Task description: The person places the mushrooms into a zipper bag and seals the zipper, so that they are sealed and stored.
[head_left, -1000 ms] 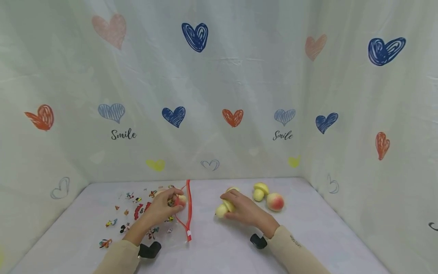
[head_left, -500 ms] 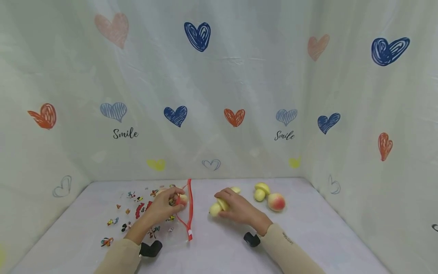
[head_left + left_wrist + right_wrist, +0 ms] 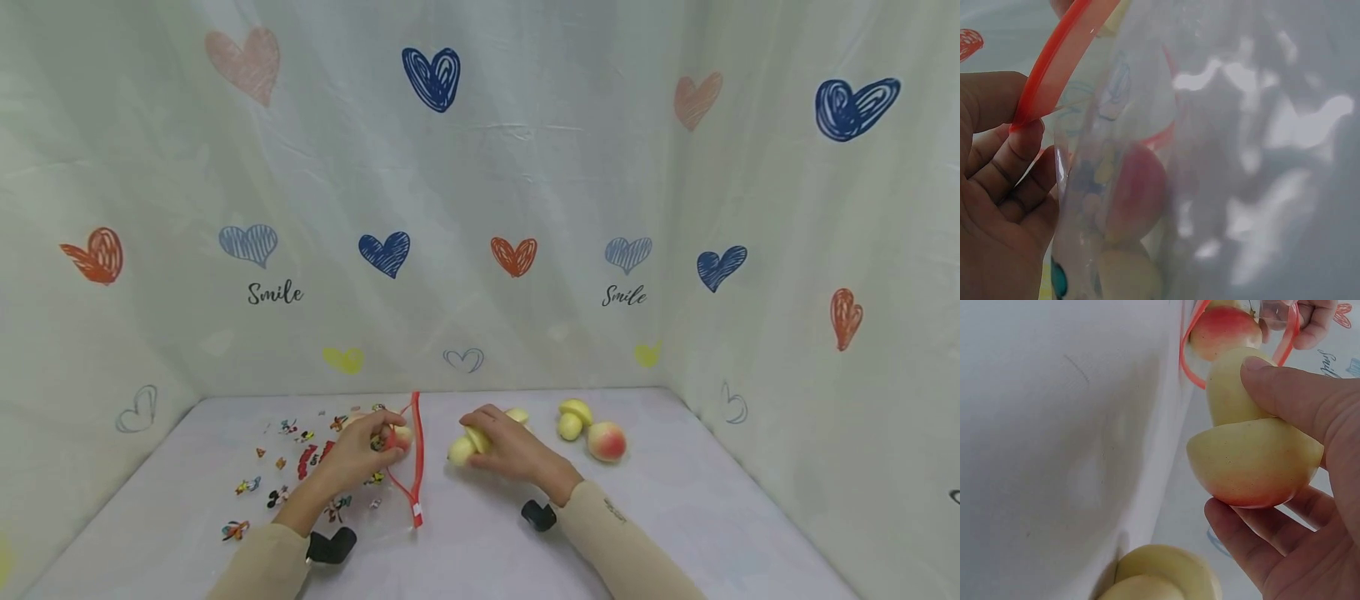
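My left hand (image 3: 348, 457) pinches the red zip edge (image 3: 1054, 69) of a clear zip bag (image 3: 390, 517) printed with small cartoon figures. The bag's mouth faces right and gapes. Inside it, near the opening, lies a peach (image 3: 1225, 331) with a red blush, beside a paler rounded thing (image 3: 1129, 275) seen through the plastic. My right hand (image 3: 517, 446) grips a toy mushroom (image 3: 1250, 459) with a cream stem and a yellow cap flushed red. The thumb lies on the stem and the fingers are round the cap. In the head view the mushroom is just right of the bag's mouth.
To the right on the white table (image 3: 675, 517) are another yellow mushroom (image 3: 573, 419) and a peach (image 3: 607, 442). A pale yellow piece (image 3: 517, 414) shows partly behind my right hand. A heart-printed curtain (image 3: 480, 167) closes off the back and sides.
My right hand has moved left with the mushroom, closer to the bag's mouth. My left hand still holds the zip edge in the same place.
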A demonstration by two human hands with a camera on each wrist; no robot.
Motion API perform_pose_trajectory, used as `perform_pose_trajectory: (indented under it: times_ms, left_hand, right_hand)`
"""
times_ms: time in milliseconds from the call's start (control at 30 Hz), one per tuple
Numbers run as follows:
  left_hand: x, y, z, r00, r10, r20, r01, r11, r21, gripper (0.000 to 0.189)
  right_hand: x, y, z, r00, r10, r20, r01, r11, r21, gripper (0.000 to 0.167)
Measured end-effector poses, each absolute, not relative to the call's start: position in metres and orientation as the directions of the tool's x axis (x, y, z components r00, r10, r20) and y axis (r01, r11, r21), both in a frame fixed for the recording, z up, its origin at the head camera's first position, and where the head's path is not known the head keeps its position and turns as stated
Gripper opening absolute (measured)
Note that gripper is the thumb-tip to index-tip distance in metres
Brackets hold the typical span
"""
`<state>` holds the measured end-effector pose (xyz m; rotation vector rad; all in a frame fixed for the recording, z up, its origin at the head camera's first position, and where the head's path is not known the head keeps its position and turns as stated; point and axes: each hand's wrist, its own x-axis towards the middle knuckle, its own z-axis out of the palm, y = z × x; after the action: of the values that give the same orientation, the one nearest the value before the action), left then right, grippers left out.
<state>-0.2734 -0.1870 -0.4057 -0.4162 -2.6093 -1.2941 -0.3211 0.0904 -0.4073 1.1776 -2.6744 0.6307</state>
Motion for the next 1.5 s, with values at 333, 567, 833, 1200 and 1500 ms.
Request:
perform_pose_trajectory:
  times_ms: [333, 567, 833, 1200, 1500]
  left_hand:
    - [-0.274, -0.186, -0.405, -0.941, 0.166, 0.294, 0.335, 0.565, 0.754, 0.034]
    - [-0.273, -0.187, -0.404, -0.941, 0.172, 0.292, 0.338, 0.564, 0.754, 0.035]
    - [-0.274, -0.186, -0.406, -0.942, 0.166, 0.292, 0.333, 0.571, 0.750, 0.035]
    - [-0.274, -0.187, -0.404, -0.938, 0.179, 0.298, 0.346, 0.558, 0.754, 0.036]
    - [-0.274, -0.188, -0.405, -0.942, 0.177, 0.285, 0.335, 0.563, 0.755, 0.037]
  right_hand:
    - [-0.327, 0.074, -0.407, -0.694, -0.658, 0.293, -0.718, 0.604, -0.346, 0.055]
    - [-0.333, 0.060, -0.409, -0.696, -0.658, 0.286, -0.715, 0.606, -0.347, 0.056]
    - [-0.337, 0.047, -0.411, -0.683, -0.674, 0.281, -0.728, 0.598, -0.335, 0.056]
    - [-0.346, 0.034, -0.411, -0.674, -0.683, 0.283, -0.737, 0.592, -0.325, 0.055]
    - [-0.348, 0.029, -0.411, -0.704, -0.665, 0.249, -0.706, 0.618, -0.346, 0.057]
